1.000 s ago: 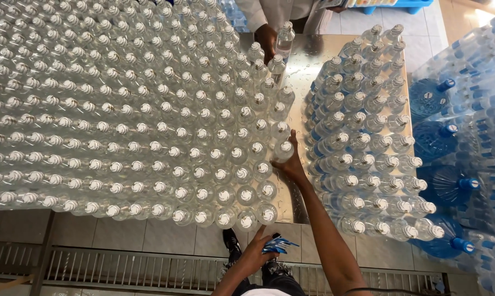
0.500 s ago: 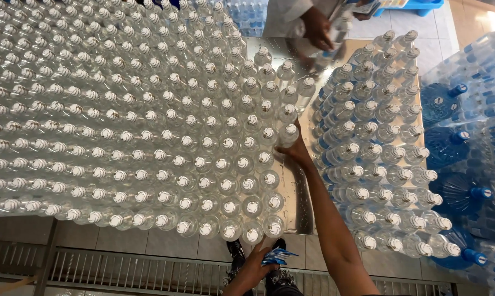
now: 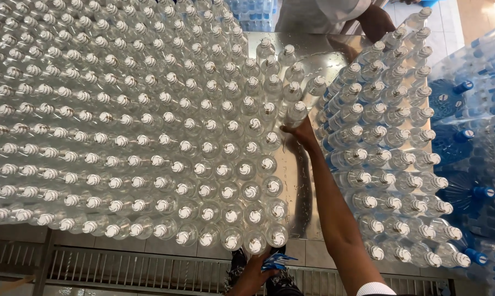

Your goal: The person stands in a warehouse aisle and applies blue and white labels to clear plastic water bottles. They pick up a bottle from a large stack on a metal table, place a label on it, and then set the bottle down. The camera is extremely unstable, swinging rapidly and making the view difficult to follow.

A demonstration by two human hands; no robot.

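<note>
Touching right grip: clear bottle

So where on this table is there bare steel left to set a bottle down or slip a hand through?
A bare strip of the steel table runs between the unlabelled bottles and the blue-labelled bottles, where the right hand reaches. It widens at the far end. Both blocks are packed tight.

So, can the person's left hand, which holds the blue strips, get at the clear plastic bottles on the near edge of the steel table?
Probably yes. The left hand sits just below the near row of clear plastic bottles at the steel table edge, with nothing between. But its fingers already hold blue strips, so gripping could be awkward.
</note>
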